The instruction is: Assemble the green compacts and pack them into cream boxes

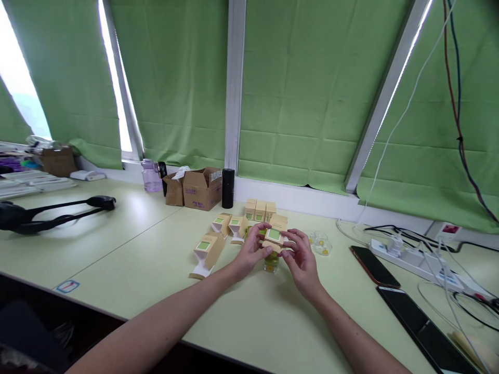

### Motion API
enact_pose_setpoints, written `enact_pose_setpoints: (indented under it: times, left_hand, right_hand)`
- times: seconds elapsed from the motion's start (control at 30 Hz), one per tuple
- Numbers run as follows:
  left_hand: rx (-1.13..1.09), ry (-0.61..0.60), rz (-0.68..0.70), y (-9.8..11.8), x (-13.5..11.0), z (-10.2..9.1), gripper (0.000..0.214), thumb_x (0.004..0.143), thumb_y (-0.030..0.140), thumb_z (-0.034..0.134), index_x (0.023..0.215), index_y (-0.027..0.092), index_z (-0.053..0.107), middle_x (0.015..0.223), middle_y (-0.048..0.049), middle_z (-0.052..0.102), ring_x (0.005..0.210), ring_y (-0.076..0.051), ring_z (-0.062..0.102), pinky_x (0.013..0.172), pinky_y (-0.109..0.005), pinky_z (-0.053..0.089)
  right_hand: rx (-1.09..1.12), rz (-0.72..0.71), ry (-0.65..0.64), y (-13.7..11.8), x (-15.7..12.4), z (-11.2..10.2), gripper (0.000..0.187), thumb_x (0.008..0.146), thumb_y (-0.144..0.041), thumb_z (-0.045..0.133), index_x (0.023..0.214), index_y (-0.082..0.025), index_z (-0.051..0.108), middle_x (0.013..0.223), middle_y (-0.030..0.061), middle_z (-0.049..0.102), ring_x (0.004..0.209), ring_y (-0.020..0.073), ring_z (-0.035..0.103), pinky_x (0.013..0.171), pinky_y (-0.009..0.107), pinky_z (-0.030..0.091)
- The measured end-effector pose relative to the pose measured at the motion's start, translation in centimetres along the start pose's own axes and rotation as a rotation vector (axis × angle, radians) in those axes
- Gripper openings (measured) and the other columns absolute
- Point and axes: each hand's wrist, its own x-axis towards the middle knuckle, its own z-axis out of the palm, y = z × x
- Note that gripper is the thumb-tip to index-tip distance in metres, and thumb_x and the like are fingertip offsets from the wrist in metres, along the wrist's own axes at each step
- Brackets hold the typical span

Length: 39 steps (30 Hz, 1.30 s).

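Between my left hand and my right hand is a small tan carton with a green square on its front, gripped by the fingers of both. Its lower flap hangs open over a small glass jar with yellow-green contents, standing on the table. Whether carton and jar touch, I cannot tell. To the left lie open cartons of the same kind, one nearer and two smaller-looking ones behind it. Another yellow-green item shows partly behind my left fingers.
Three closed cartons stand at the back, left of a clear plastic tray with yellow pieces. A black cylinder and brown boxes are farther left. Phone, tablet and power strip with cables lie right.
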Motion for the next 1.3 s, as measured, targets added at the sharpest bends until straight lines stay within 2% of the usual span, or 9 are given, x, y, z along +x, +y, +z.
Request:
enact_pose_setpoints:
  times: [0.6, 0.83, 1.0, 1.3]
  left_hand:
    - [0.040, 0.032, 0.001, 0.0, 0.1, -0.1, 0.058, 0.080, 0.045, 0.080, 0.124, 0.026, 0.049, 0.111, -0.0060, 0.060, 0.101, -0.021, 0.059, 0.085, -0.034, 0.048]
    - [0.194, 0.071, 0.067, -0.6, 0.1, -0.2, 0.056, 0.085, 0.053, 0.075, 0.128, 0.027, 0.052, 0.118, -0.0094, 0.058, 0.104, -0.023, 0.059, 0.089, -0.037, 0.051]
    - [0.336, 0.075, 0.147, -0.7, 0.1, -0.2, 0.050, 0.090, 0.054, 0.070, 0.131, 0.028, 0.058, 0.134, -0.0118, 0.048, 0.112, -0.024, 0.055, 0.095, -0.039, 0.050]
    - [0.387, 0.106, 0.186, -0.7, 0.2, -0.1, 0.047, 0.089, 0.052, 0.072, 0.126, 0.026, 0.063, 0.130, -0.0108, 0.046, 0.101, -0.019, 0.056, 0.087, -0.034, 0.052]
  right_hand:
    - [-0.058, -0.025, -0.019, -0.6, -0.1, 0.1, 0.037, 0.095, -0.037, 0.067, 0.131, -0.033, 0.063, 0.139, 0.0095, 0.040, 0.102, 0.0206, 0.068, 0.086, 0.040, 0.063]
    - [-0.060, -0.011, 0.017, -0.6, 0.0, 0.3, 0.039, 0.092, -0.040, 0.071, 0.130, -0.033, 0.063, 0.138, 0.0093, 0.042, 0.101, 0.0200, 0.069, 0.088, 0.040, 0.064]
    - [-0.077, -0.018, 0.036, -0.6, 0.0, 0.3, 0.037, 0.093, -0.041, 0.070, 0.129, -0.033, 0.064, 0.137, 0.0092, 0.043, 0.097, 0.0186, 0.068, 0.085, 0.039, 0.064]
    - [-0.081, -0.009, 0.043, -0.4, 0.0, 0.3, 0.034, 0.095, -0.041, 0.067, 0.128, -0.032, 0.065, 0.137, 0.0091, 0.042, 0.094, 0.0174, 0.068, 0.084, 0.039, 0.064]
